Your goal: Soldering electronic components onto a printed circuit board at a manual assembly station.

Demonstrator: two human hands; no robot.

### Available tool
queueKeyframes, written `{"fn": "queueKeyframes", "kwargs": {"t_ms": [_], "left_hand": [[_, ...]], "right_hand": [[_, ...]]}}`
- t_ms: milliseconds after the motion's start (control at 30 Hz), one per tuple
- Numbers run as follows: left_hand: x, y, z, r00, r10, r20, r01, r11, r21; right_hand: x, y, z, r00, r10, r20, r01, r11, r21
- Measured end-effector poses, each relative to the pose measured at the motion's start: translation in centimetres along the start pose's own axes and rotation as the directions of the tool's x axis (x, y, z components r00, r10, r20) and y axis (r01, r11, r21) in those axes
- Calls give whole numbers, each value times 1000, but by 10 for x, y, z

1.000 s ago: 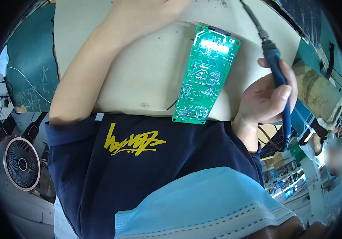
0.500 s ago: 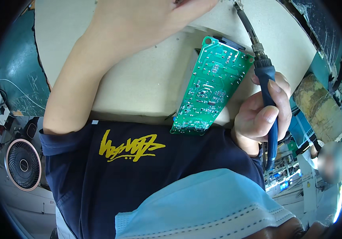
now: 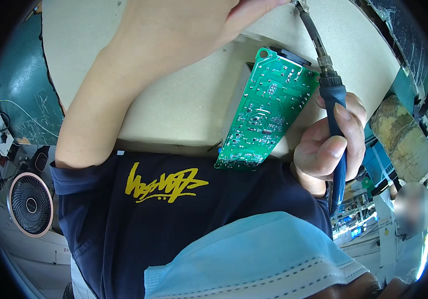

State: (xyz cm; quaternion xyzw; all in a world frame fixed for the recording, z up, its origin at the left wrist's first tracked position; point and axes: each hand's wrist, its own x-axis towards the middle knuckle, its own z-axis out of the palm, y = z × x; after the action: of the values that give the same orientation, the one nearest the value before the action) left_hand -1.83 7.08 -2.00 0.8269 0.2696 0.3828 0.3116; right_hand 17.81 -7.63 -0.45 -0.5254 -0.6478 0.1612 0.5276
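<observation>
Head view: my right hand [image 3: 329,144], right of centre, is wrapped around the blue soldering iron [image 3: 334,112] — its metal shaft runs to the top edge. The green circuit board [image 3: 269,109] lies tilted at centre on the pale tabletop [image 3: 184,99], just beside the iron. My left hand [image 3: 199,25] sits top centre — grip unclear.

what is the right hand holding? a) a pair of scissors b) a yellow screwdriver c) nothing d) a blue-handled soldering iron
d: the right hand is wrapped around the blue grip of a soldering iron, whose metal shaft runs up past the edge of the green circuit board.
</observation>
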Motion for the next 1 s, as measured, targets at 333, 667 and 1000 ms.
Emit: {"fn": "queueKeyframes", "kwargs": {"t_ms": [333, 667, 1000], "left_hand": [[1, 4, 1, 999, -26, 24, 26, 1000, 15], [10, 11, 1, 999, -3, -32, 1, 999, -53], [10, 33, -16, 982, -102, 160, 142, 954, -263]], "right_hand": [[-2, 1, -1, 1000, 9, -18, -8, 1000, 30], [0, 1, -1, 1000, -6, -15, 6, 1000, 5], [0, -6, -13, 996, -56, -75, 58, 998, 36]]}}
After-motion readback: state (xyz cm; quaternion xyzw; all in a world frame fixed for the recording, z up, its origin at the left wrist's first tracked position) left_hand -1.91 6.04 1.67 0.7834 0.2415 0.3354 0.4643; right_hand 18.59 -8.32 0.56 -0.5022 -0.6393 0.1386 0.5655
